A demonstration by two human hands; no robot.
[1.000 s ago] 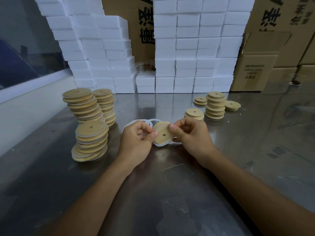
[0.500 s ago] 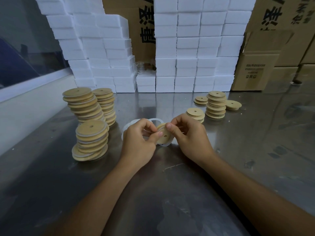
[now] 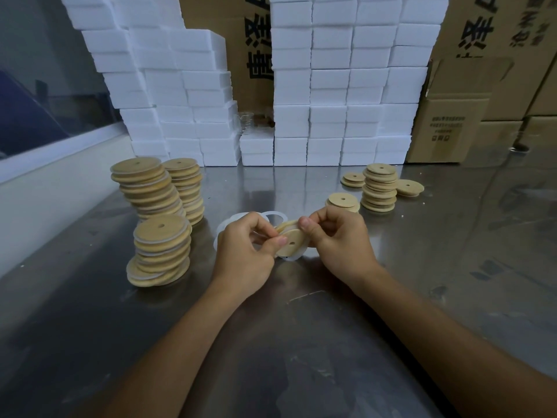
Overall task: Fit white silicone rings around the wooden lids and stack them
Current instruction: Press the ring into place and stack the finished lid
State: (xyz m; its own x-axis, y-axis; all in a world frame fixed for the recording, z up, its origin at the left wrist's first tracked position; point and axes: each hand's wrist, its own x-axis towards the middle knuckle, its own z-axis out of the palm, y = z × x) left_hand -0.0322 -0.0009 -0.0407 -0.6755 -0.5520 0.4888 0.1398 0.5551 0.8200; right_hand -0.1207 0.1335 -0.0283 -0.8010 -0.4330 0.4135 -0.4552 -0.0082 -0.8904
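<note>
While both hands pinch it above the steel table (image 3: 301, 342), the wooden lid (image 3: 291, 240) stands tilted on edge, its white ring (image 3: 294, 257) showing along the lower rim. Left hand (image 3: 247, 251) and right hand (image 3: 340, 239) curl around it. Finished stacks (image 3: 162, 248) stand left, bare lids (image 3: 379, 188) right, spare rings (image 3: 272, 215) behind the fingers, white foam blocks (image 3: 331, 86) beyond.

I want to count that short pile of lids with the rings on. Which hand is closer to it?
Left. The left hand is just right of the short pile; the right hand is farther right, past the held lid.
</note>
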